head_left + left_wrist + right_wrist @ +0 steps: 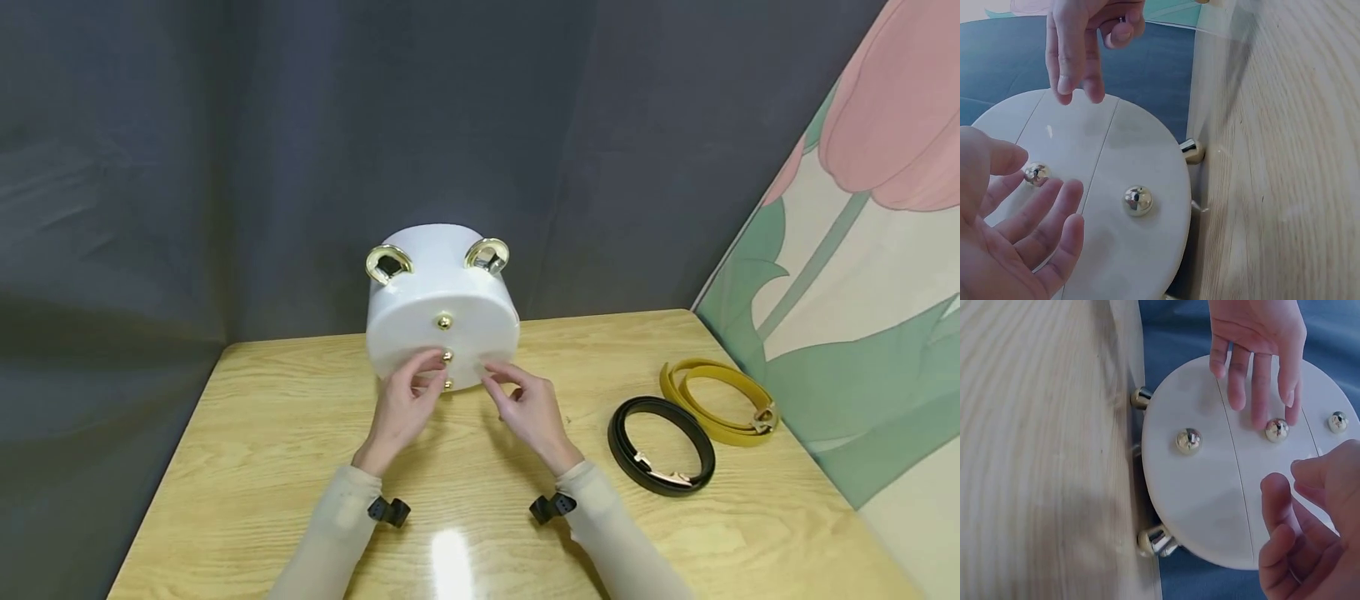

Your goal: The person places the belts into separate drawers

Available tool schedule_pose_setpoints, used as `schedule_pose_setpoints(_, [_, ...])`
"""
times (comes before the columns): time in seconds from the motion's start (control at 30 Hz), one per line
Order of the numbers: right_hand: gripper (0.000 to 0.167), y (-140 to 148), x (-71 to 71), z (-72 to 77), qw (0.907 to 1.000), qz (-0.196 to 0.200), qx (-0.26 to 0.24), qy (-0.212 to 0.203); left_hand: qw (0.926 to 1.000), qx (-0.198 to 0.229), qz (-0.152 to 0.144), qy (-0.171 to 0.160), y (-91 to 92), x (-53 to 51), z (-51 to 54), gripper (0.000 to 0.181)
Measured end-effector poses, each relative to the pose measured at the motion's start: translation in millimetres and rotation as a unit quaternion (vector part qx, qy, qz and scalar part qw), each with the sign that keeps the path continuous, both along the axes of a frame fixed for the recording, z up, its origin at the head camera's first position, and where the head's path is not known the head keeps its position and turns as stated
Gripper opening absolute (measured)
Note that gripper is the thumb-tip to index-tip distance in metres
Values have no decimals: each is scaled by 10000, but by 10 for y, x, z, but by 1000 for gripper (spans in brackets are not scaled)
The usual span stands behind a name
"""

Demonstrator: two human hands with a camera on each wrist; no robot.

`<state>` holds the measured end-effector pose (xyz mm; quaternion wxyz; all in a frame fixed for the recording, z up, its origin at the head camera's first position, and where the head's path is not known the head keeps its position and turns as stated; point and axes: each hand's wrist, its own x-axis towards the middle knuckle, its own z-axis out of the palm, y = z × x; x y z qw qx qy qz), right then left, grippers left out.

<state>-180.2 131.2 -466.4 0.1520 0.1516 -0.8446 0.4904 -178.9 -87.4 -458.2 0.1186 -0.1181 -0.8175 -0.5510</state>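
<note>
Loosely bent and empty, my left hand (405,400) is within pinching reach of the middle knob (1277,430) on the white box (483,325) ahead. My right hand (531,408) hovers half-curled, empty, before it; farther right, belts (618,437) lie coiled, presumably for compactness

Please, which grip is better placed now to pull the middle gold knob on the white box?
Probably the left grip: it reaches close beside the middle gold knob, whereas the right grip is farther from it, to the right. Contact is unclear.
</note>
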Motion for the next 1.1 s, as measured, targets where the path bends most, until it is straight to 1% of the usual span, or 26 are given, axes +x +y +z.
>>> schedule_pose_setpoints(0.27, [25, 139, 41, -12, 9994, -19, 259, -209, 9995, 157, -107, -266, 17, -26, -13, 39])
schedule_pose_setpoints(0.43, [23, 196, 64, -9, 9987, -61, 399, -307, 9994, 149, -138, -288, 19, -41, -2, 40])
schedule_pose_setpoints(0.53, [21, 227, 80, -5, 9982, -96, 485, -341, 9993, 142, -109, -327, 21, -45, 17, 39])
schedule_pose_setpoints(0.77, [20, 328, 121, -43, 9973, -219, 577, -387, 9997, 142, 53, -171, 47, -51, 18, 38])
schedule_pose_setpoints(0.93, [21, 396, 147, -78, 9972, -229, 606, -374, 9997, 167, 144, -121, 62, -43, 12, 34])
schedule_pose_setpoints(1.1, [22, 463, 165, -89, 9962, -271, 650, -505, 9995, 201, 241, -17, 65, -42, 4, 29])
